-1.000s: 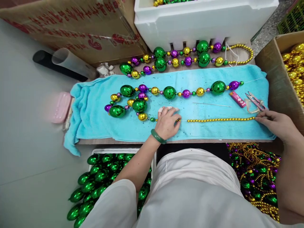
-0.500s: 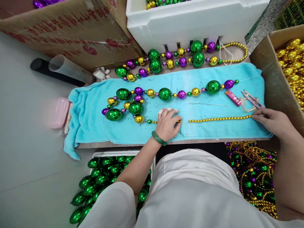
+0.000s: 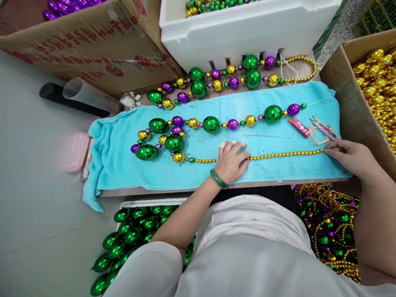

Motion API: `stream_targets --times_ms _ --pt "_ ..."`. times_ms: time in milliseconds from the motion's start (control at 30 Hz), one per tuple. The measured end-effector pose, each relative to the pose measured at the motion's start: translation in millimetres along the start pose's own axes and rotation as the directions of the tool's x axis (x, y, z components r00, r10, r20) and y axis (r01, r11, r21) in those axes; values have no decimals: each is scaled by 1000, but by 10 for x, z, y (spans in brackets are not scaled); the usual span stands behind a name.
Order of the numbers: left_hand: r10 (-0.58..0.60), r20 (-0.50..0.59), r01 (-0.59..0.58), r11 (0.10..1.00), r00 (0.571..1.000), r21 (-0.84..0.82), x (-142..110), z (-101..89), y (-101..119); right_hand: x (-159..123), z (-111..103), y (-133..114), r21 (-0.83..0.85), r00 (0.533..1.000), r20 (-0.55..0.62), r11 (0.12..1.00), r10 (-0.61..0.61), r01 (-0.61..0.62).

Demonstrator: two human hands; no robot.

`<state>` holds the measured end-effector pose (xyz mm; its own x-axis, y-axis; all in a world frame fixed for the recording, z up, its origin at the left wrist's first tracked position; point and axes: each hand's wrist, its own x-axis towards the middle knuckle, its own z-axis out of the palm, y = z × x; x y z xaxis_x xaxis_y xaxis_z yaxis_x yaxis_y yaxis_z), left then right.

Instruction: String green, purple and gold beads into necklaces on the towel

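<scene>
My left hand (image 3: 230, 161) rests on the blue towel (image 3: 161, 173). Its thumb and forefinger are closed over a string of small gold beads (image 3: 284, 155), and white wraps cover some fingertips. At the far end of this bead string, my right hand (image 3: 349, 154) pinches it between thumb and fingers. To the left the string runs through a small green bead to a looped necklace of green, gold and purple balls (image 3: 211, 124). Above the strand lie a long thin needle (image 3: 266, 136), a small pink-red box (image 3: 299, 127) and thread snips (image 3: 323, 127).
Behind the towel lies another bead necklace (image 3: 198, 88) against a white foam box (image 3: 247, 37). Cardboard boxes stand at left (image 3: 93, 49) and right (image 3: 337, 70), the right one full of gold beads. Green balls (image 3: 133, 235) and bead strands (image 3: 328, 231) sit below the table edge.
My left hand has slid right along the strand. The gap of bare thread beside it no longer shows, and more gold beads show to its left. My right hand keeps its pinch.
</scene>
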<state>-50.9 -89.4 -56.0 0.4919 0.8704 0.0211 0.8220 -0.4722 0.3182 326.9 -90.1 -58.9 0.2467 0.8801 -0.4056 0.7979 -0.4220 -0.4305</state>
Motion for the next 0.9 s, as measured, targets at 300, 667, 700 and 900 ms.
stream_targets --times_ms 300,667,700,900 --pt "-76 18 75 996 997 54 -78 -108 -132 3 -2 3 40 1000 17 999 11 -11" --pt "-14 27 14 999 1000 29 79 7 63 -3 -4 -11 104 1000 11 994 -22 21" --pt "-33 24 32 999 999 44 54 -18 24 -3 -2 -7 112 1000 11 993 -28 26" --pt "-58 -8 58 997 998 58 15 -82 -6 -31 -19 -36 131 999 27 991 -25 21"
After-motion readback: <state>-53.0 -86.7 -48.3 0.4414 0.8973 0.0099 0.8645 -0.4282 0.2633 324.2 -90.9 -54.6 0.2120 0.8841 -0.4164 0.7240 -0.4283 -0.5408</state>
